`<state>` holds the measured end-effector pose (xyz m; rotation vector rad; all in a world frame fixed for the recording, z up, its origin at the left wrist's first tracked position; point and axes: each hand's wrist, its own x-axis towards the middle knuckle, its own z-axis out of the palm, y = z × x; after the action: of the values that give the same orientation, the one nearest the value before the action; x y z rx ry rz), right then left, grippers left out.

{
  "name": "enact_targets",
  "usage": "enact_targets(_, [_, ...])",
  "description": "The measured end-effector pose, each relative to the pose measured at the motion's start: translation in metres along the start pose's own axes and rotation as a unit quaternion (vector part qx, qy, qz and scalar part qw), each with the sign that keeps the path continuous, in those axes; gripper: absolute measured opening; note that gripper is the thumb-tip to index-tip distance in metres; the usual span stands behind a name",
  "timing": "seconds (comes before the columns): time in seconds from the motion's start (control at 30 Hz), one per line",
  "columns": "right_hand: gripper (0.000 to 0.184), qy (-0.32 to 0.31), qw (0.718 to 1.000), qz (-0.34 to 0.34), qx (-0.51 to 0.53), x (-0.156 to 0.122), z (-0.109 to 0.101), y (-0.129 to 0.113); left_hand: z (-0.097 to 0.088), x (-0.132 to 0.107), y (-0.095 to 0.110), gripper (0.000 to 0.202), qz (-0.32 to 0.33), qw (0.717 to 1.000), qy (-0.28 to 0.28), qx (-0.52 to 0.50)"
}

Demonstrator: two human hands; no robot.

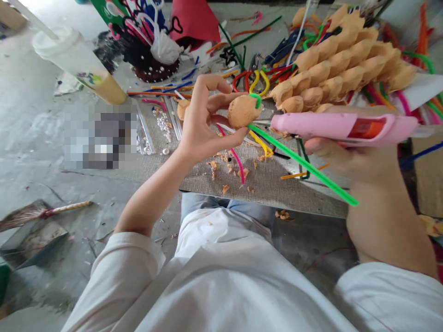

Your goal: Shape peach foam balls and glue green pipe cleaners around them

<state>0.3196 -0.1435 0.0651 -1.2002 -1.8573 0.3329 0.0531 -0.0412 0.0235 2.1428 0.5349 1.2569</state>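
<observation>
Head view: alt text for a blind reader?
A left hand pinches a tan ball looped with green pipe cleaner, while a right hand holds a pink glue gun. Rows of tan balls and colored pipe cleaners lie behind.

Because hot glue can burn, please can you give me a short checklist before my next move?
1. The left hand grips the tan ball between thumb and fingers: ok.
2. The right hand holds the pink glue gun: ok.
3. The gun's metal tip is aimed at the ball: ok.
4. A safe gap between the tip and the left fingers: cannot tell, they look close.
5. The green pipe cleaner is fixed to the ball: cannot tell, it loops over the ball, but no glue is visible.
</observation>
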Motion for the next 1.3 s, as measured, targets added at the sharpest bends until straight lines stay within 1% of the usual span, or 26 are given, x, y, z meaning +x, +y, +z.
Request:
enact_targets(0.07, [0.039,0.003,0.999,-0.045,-0.004,0.001,-0.001,0.001,0.000,0.000,0.000,0.073,0.001,1.000,-0.004,0.002])
enact_targets(0.13, [0.037,0.000,0.998,-0.068,-0.004,0.001,-0.001,0.001,0.000,0.000,0.001,0.072,-0.005,1.000,-0.005,0.003])
enact_targets(0.2, [0.033,0.000,0.997,-0.076,-0.004,0.000,-0.001,0.001,0.000,-0.001,0.003,0.068,-0.011,1.000,-0.003,0.003])
enact_targets(0.33, [0.019,0.002,0.997,-0.078,-0.002,-0.001,-0.001,0.002,0.000,-0.001,0.007,0.066,-0.016,1.000,-0.001,0.002])
enact_targets(0.53, [0.012,0.005,0.994,-0.111,-0.001,-0.002,-0.001,0.007,0.001,0.000,0.005,0.065,-0.018,1.000,0.005,-0.001])
enact_targets(0.7, [0.012,0.020,0.992,-0.126,0.006,-0.002,0.000,0.009,0.001,0.000,0.007,0.066,-0.014,1.000,0.001,-0.002])
enact_targets(0.9, [0.012,0.021,0.991,-0.130,-0.026,-0.003,-0.002,0.010,-0.001,0.000,0.009,0.066,-0.010,1.000,-0.012,0.000])
enact_targets(1.03, [0.014,0.027,0.985,-0.158,-0.060,-0.003,-0.001,0.011,0.000,0.000,0.008,0.067,0.001,1.000,-0.010,0.003])
enact_targets(1.13, [0.016,0.031,0.982,-0.172,-0.072,-0.004,0.000,0.012,0.002,0.000,0.010,0.064,0.003,1.000,0.000,0.009])
enact_targets(1.3, [0.016,0.040,0.981,-0.169,-0.088,-0.004,-0.001,0.013,0.003,-0.001,0.012,0.054,0.014,1.000,0.015,0.002])
